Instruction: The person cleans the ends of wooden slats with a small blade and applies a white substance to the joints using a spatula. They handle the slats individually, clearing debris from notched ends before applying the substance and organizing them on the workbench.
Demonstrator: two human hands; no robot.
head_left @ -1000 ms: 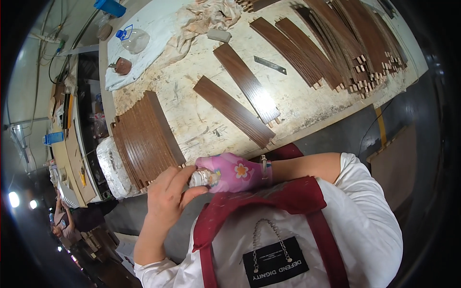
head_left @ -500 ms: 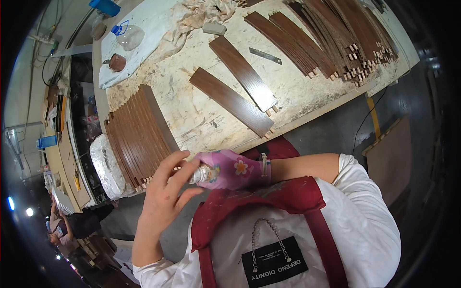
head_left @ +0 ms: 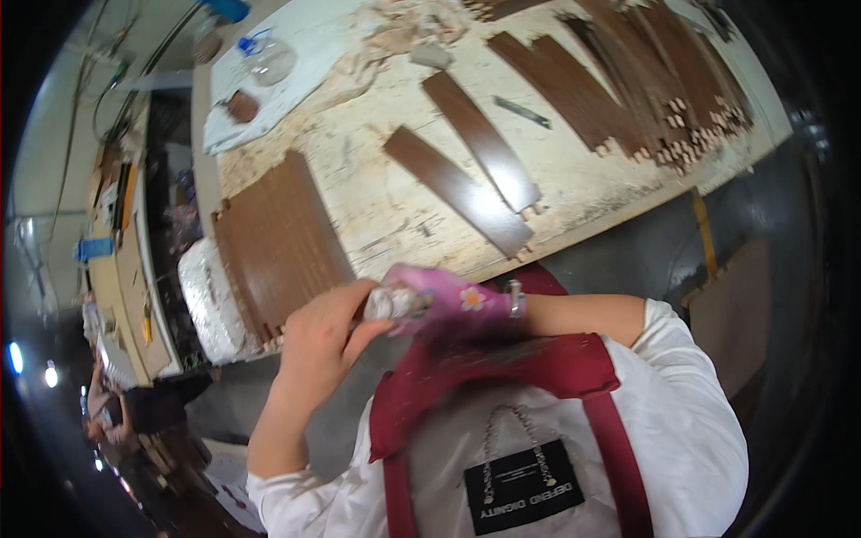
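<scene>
My bare left hand (head_left: 327, 327) bends its fingers and thumb around a whitish wrapped wad (head_left: 386, 305). This wad sits at the end of my right hand (head_left: 457, 300), which wears a purple flowered glove with its fingers curled. Whether the wad is a wrapped fingertip or a separate piece of cloth, I cannot tell. Both hands meet in front of my red apron (head_left: 502, 363), off the table's near edge. Beyond them lie two separate brown wooden slats (head_left: 457, 193) with pegs at their ends. A row of tightly packed slats (head_left: 282, 242) lies beyond my left hand.
A silvery wrapped bundle (head_left: 211, 300) sits beside the packed slats. Many more slats (head_left: 628, 90) pile up at the table's far right. A flat metal strip (head_left: 523, 112), a grey block (head_left: 430, 57), crumpled cloth (head_left: 386, 40), a clear jug (head_left: 269, 65) and a brown cup (head_left: 242, 108) lie farther back.
The whole scene has shifted a little to the right in view. My left fingers, spread wider before, now close more tightly around the whitish wad.
</scene>
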